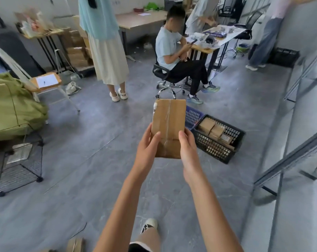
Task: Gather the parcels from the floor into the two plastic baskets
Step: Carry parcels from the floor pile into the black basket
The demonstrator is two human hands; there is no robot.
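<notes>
Down by your feet a spare parcel (75,244) waits on the floor; your left hand (148,144) and right hand (187,145) each close their grip on the near end of the taped parcel (168,124), carried level, likely for the black basket (220,138), beside the blue basket (192,117).

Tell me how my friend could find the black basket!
Start at the seated person's office chair and look down the grey floor toward the shelving. Two baskets sit together; the black basket is nearer and holds brown parcels, while the blue basket behind it looks empty.
</notes>
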